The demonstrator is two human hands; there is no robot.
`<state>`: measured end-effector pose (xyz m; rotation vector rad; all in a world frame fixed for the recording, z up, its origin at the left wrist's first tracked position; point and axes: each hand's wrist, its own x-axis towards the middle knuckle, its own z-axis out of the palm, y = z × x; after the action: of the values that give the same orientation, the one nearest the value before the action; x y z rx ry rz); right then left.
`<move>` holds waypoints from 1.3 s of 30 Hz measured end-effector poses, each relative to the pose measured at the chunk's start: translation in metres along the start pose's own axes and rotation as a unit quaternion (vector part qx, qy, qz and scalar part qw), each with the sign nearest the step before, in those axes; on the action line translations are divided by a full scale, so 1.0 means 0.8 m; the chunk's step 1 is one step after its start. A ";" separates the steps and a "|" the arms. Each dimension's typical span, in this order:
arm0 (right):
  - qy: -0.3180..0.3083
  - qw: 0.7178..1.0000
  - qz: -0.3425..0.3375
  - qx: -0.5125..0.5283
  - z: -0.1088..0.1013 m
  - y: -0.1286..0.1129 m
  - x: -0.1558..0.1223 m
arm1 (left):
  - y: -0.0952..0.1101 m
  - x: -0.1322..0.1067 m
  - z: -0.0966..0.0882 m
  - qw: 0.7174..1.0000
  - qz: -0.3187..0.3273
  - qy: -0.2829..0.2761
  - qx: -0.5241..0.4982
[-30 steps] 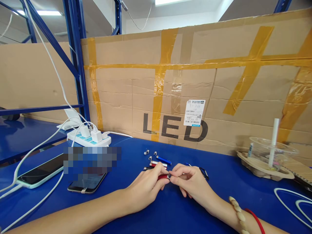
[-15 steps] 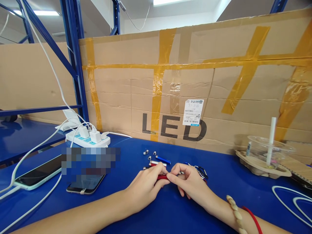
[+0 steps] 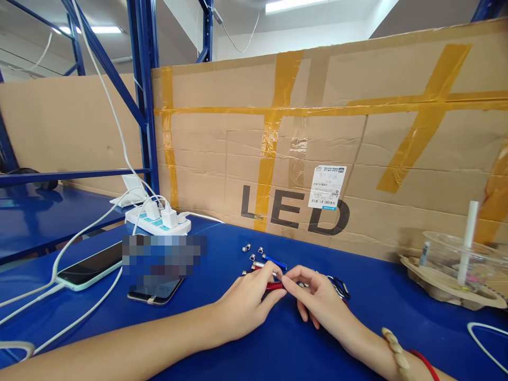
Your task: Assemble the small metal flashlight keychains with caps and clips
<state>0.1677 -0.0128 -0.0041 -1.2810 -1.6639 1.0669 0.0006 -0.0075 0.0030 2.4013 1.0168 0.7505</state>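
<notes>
My left hand (image 3: 248, 299) is closed round a small red tube (image 3: 274, 286), with its thumb and fingers pinching the body. At the tube's right end, the thumb and forefinger of my right hand (image 3: 317, 293) are pressed together; the fingertips hide that end. Just beyond my hands lies a blue tube (image 3: 275, 262) with a metal end. A silver tube and another red one are partly covered by my left hand. Small shiny metal caps (image 3: 253, 257) are scattered behind them. Black-and-silver carabiner-like clips (image 3: 340, 287) lie behind my right hand.
On the left are a white power strip (image 3: 159, 222) with plugs and cables, a phone in a pale case (image 3: 93, 264) and a dark phone (image 3: 156, 291). A moulded tray (image 3: 444, 288) with a clear container stands at right. A cardboard sheet (image 3: 222, 153) walls off the back of the blue table.
The camera view has turned slightly left, so everything sits further right in the picture. Both hands stay together on the red tube, with only slight finger movement.
</notes>
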 end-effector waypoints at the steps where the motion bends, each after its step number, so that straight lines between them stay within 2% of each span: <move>1: 0.003 1.000 -0.001 0.001 0.000 0.000 0.000 | 0.000 0.000 0.000 1.000 -0.003 0.000 -0.003; 11: 0.011 1.000 0.013 -0.004 -0.003 0.001 0.002 | -0.011 0.003 0.006 0.997 -0.001 0.031 -0.075; 26: 0.078 0.996 0.024 0.040 -0.003 -0.006 -0.003 | -0.010 0.006 0.005 0.998 -0.008 0.051 -0.023; 39: 0.053 0.996 0.008 0.064 -0.006 0.000 -0.003 | -0.011 0.008 0.004 0.998 -0.009 0.028 -0.050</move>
<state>0.1724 -0.0147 -0.0023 -1.2470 -1.4841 1.0774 0.0014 0.0027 -0.0023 2.2950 0.9974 0.8455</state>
